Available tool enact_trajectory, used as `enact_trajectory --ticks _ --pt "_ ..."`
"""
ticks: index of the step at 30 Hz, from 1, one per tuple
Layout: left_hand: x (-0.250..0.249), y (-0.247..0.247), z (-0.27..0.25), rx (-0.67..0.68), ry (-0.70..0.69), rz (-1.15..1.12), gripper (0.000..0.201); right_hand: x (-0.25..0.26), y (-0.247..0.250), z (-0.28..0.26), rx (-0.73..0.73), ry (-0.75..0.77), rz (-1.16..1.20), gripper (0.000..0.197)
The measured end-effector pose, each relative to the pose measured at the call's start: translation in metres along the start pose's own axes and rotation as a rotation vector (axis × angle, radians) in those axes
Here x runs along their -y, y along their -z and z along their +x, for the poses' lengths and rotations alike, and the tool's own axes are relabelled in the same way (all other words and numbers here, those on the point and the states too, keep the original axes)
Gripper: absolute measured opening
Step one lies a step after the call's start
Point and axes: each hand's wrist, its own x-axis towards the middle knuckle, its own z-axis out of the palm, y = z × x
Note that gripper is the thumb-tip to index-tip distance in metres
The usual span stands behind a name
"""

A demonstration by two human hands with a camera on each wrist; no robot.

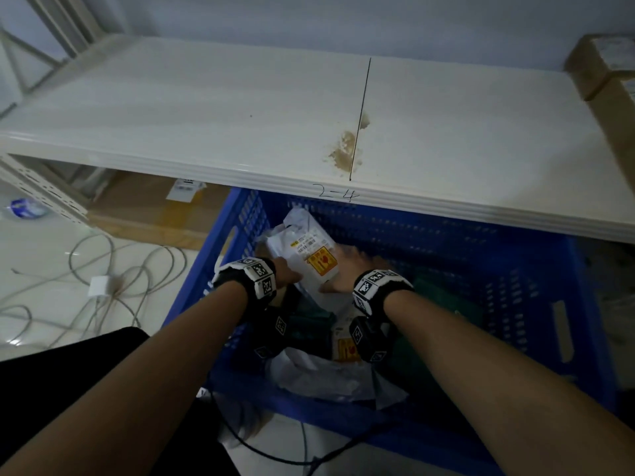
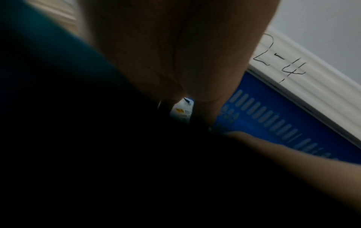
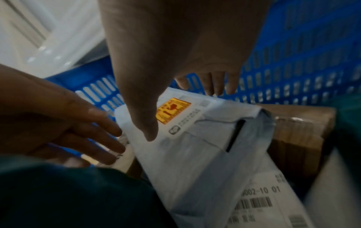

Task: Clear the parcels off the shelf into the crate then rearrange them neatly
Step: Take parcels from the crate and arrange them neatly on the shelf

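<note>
From the head view we look down on a white shelf (image 1: 213,108) with a brown stain beside a seam and "2-4" written on its front lip. Under it stands a blue crate (image 1: 498,269) on a pale floor with loose grey cables (image 1: 113,269). A cardboard box (image 1: 147,207) sits behind the crate at left, and another box (image 1: 604,67) is cut off at the shelf's right end. Both hands reach into the crate: our left hand (image 1: 287,274) and right hand (image 1: 340,276) flank a white parcel (image 1: 305,252) with a yellow sticker, which lies among other bags.

The left wrist view is mostly dark; we make out only a sliver of the parcel (image 2: 183,111) between fingers, so we cannot tell that hand's grip here.

The right wrist view is blurred. The right hand (image 3: 175,61) spreads straight fingers over the parcel (image 3: 195,138), thumb on its face; the left hand's fingers (image 3: 93,135) lie extended against its edge. A brown box (image 3: 299,135) sits behind.
</note>
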Motion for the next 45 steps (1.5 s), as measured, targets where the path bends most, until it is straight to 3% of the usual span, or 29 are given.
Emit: enact_trajectory --ticks 3,6,9,12,14,15,17,19,22,24,26,28,32,35,38,41,44,45 --pt "-0.007 -0.010 0.005 0.027 0.003 -0.087 0.051 -0.014 -0.014 0.014 0.034 -0.066 0.240 0.117" --pt "-0.018 -0.015 0.013 0.040 -0.023 -0.230 0.039 -0.040 -0.026 0.030 0.060 -0.114 0.350 0.124" --pt "-0.040 -0.021 0.017 0.116 0.006 -0.423 0.013 -0.067 -0.017 0.023 0.038 -0.151 0.396 0.100" --pt "-0.069 -0.034 0.013 0.213 -0.021 -0.512 0.008 -0.093 0.006 -0.007 0.081 -0.224 0.405 0.082" --pt "-0.091 -0.047 0.007 0.327 -0.051 -0.489 0.007 -0.115 0.015 -0.027 0.110 -0.292 0.385 0.092" --pt "-0.101 -0.055 0.005 0.394 -0.084 -0.467 0.020 -0.129 0.017 -0.035 0.116 -0.317 0.374 0.094" --pt "-0.122 -0.072 0.003 0.491 -0.128 -0.402 0.043 -0.157 0.016 -0.046 0.125 -0.367 0.332 0.087" --pt "-0.141 -0.090 -0.001 0.553 -0.130 -0.333 0.042 -0.179 0.015 -0.057 0.130 -0.414 0.323 0.084" --pt "-0.164 -0.116 -0.008 0.508 -0.148 -0.261 0.031 -0.194 0.013 -0.075 0.188 -0.480 0.292 0.062" --pt "-0.170 -0.122 -0.015 0.437 -0.188 -0.204 0.023 -0.195 0.012 -0.081 0.218 -0.492 0.224 0.066" --pt "-0.167 -0.112 -0.018 0.406 -0.227 -0.128 0.014 -0.185 0.013 -0.076 0.218 -0.474 0.203 0.067" --pt "-0.154 -0.090 -0.012 0.365 -0.239 -0.096 0.014 -0.167 0.020 -0.073 0.186 -0.429 0.203 0.054" --pt "-0.108 -0.018 -0.006 0.226 -0.129 -0.079 0.007 -0.126 0.023 -0.044 0.098 -0.241 0.232 0.071" --pt "-0.067 0.021 -0.009 0.270 -0.103 0.150 0.027 -0.097 0.011 -0.023 0.127 -0.082 0.185 0.065" --pt "-0.027 0.024 -0.028 0.320 -0.102 0.425 0.028 -0.070 -0.002 -0.013 0.122 0.004 0.056 0.074" --pt "-0.003 0.016 -0.049 0.537 -0.097 0.406 0.046 -0.058 -0.021 -0.007 0.128 0.015 -0.017 0.084" --pt "0.008 0.017 -0.055 0.615 -0.117 0.363 0.055 -0.070 -0.045 -0.007 0.129 0.038 -0.103 0.093" --pt "0.009 0.019 -0.053 0.613 -0.106 0.359 0.055 -0.080 -0.052 -0.008 0.151 0.042 -0.122 0.087"
